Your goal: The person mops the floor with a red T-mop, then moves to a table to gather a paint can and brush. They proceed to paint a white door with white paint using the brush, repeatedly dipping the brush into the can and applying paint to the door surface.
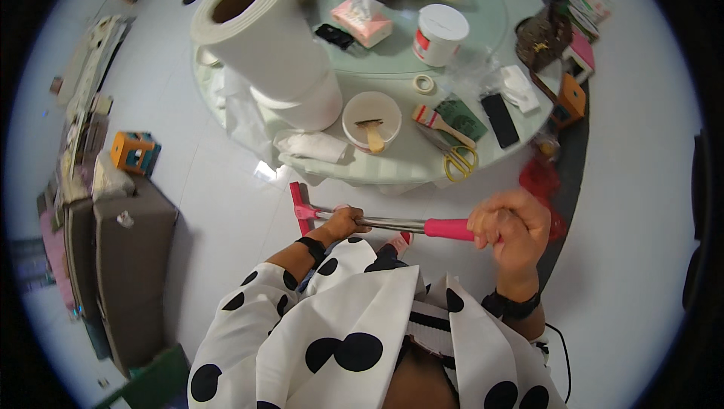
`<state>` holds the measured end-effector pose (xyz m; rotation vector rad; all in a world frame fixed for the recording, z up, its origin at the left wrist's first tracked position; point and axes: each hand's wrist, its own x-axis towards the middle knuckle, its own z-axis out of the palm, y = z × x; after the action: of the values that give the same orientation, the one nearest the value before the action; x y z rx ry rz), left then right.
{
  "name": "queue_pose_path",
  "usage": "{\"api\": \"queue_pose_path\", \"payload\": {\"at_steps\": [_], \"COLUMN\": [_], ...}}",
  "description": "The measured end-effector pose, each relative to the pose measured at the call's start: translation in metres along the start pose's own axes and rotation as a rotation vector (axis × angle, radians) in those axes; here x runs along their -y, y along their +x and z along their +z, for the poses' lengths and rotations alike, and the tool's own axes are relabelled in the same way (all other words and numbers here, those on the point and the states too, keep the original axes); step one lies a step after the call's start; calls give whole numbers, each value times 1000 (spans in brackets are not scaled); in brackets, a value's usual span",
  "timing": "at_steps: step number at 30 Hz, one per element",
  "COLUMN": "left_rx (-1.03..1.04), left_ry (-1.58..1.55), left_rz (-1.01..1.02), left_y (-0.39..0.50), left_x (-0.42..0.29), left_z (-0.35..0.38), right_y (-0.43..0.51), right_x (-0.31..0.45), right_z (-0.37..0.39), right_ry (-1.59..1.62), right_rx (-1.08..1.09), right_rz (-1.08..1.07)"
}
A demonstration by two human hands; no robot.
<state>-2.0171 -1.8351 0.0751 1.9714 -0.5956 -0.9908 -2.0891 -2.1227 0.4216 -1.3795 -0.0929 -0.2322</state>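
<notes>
A squeegee-like tool with a T-shaped pink head [305, 212] and a metal pole [396, 224] lies across in front of my body, beside the table's near edge. My left hand [343, 222] is wrapped around the pole close to the head. At the other end, my right hand [512, 228] grips the pink handle sleeve [448, 230]; it looks slightly blurred. Just beyond, on the table, a white tub [353, 112] has a brush [373, 136] standing in it. Yellow-handled scissors [461, 161] and a wooden-handled paint brush [444, 125] lie to its right.
The round glass-topped table [390, 168] bears tall white rolls [283, 64], a lidded bucket [441, 36], a tape roll [423, 84], a tissue pack [362, 21] and a black phone [500, 120]. Grey cushioned furniture [133, 262] and an orange stool [134, 152] stand left. A red bag [540, 183] lies right.
</notes>
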Motion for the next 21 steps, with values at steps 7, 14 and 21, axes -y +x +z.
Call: {"api": "queue_pose_path", "payload": {"at_steps": [7, 14, 21], "left_rx": [-416, -723, -792], "left_ry": [-365, -547, -621], "left_rz": [-267, -444, -370], "left_y": [-58, -108, -58], "left_x": [1, 71, 88], "left_z": [-12, -70, -114], "right_y": [54, 45, 47], "right_x": [-37, -106, -134], "right_z": [-7, -8, 13], "right_ry": [-67, -414, -597], "right_rx": [147, 112, 142], "right_rz": [2, 589, 505]}}
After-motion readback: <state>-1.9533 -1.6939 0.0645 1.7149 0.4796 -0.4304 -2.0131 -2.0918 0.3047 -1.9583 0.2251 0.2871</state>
